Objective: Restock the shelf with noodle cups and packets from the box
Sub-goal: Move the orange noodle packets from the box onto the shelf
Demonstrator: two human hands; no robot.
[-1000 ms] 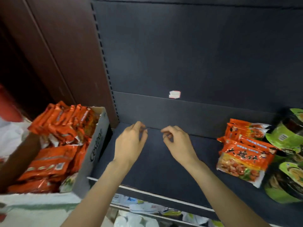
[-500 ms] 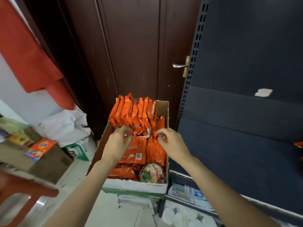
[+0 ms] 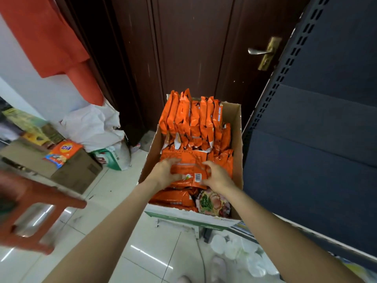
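Barcoded orange pkt (image 3: 188, 170), both hands

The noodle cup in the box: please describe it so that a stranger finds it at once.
Find the open cardboard box on the floor before the dark door, left of the shelf. In its near right corner, just below the right hand, lies the noodle cup. Its round lid shows meat and greens; everything around it is an orange packet.

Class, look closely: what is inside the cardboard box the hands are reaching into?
The open cardboard box holds orange noodle packets, some upright at the back, some flat. Both hands grip one flat packet. A noodle cup's printed lid shows in front. Lower layers are covered.
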